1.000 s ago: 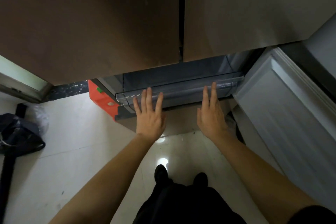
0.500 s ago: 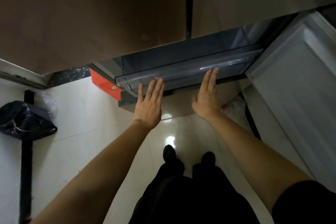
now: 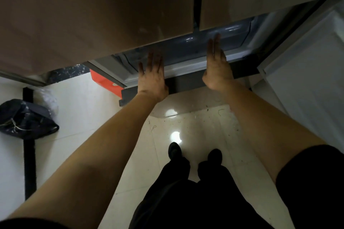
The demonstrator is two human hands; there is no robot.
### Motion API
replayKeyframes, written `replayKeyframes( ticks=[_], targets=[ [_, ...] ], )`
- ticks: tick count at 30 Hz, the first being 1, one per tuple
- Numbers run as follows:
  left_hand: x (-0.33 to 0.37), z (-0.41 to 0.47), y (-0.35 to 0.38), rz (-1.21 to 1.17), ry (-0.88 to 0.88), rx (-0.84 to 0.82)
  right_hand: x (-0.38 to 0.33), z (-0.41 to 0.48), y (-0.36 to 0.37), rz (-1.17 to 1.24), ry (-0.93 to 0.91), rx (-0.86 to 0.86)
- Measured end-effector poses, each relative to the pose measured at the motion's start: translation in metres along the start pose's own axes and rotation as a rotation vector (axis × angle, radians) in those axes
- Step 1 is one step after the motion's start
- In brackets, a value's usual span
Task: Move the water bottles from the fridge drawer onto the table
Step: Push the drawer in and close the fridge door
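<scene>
Pushed further in at 12 o'clock, the fridge drawer [image 3: 186, 48] meets the flat, straight-fingered, empty left hand [image 3: 151, 76] and right hand [image 3: 216, 65]; no bottles show, so the task seems nearly done.

text: we read none | labels: orange sticker [image 3: 104, 81] low on the fridge [image 3: 93, 15], its marks too small for us to read | numbers: none

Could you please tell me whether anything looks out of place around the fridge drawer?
Small specks and curled scraps litter the floor tiles just before the fridge base, and a dark bag lies slumped on the floor at the left.
</scene>
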State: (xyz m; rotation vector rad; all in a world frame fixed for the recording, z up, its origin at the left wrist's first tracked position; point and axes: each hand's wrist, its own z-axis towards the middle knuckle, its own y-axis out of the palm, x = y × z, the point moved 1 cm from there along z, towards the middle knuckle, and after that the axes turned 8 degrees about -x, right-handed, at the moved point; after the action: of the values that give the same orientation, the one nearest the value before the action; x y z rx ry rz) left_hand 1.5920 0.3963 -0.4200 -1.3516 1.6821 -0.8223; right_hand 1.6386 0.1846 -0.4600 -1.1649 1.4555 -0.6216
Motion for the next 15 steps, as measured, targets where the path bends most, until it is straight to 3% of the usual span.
replayKeyframes(
  ticks=[7, 12, 15],
  targets=[
    [0.003, -0.015, -0.012, -0.161, 0.030, 0.122, 0.001, -0.030, -0.024, -0.138, 0.039, 0.062],
    [0.014, -0.036, -0.017, -0.232, 0.038, 0.232, 0.013, -0.096, -0.054, -0.305, 0.084, 0.314],
    [0.045, -0.039, -0.033, -0.248, 0.148, 0.297, 0.027, -0.140, -0.092, -0.397, 0.175, 0.530]
  ],
)
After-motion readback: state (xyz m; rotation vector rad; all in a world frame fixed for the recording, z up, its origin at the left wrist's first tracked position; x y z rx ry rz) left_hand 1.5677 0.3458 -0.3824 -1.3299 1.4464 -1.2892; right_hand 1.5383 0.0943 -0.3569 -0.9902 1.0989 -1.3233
